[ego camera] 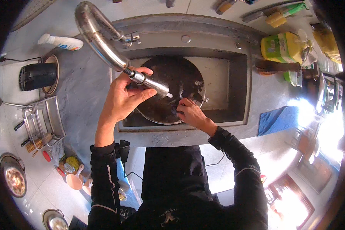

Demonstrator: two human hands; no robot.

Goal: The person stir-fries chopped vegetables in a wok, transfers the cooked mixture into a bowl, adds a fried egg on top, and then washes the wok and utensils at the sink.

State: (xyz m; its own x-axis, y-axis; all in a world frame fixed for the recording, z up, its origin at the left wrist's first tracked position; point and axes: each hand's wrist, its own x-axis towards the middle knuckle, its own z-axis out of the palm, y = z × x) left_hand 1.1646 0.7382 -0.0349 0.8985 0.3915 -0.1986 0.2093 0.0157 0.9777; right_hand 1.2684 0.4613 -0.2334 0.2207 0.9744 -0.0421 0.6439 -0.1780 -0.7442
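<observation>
My left hand [129,95] is closed around the metal pull-out spray head [151,83] of the faucet [100,40], its hose drawn out of the curved spout. The nozzle points down to the right over a large dark round pan [164,69] lying in the sink [215,86]. Around the nozzle's tip no clear stream can be told. My right hand [191,110], fingers curled, grips a small dark object, perhaps a scrubber, low over the pan's right part; my fingers mostly hide it. The pan's surface has worn, pale patches at its right.
A white bottle [61,42] and a metal rack [46,120] stand left of the sink. To the right are a yellow-green jug [281,47], a brown brush [276,67] and a blue cloth [277,120]. The counter's front edge runs close before my body.
</observation>
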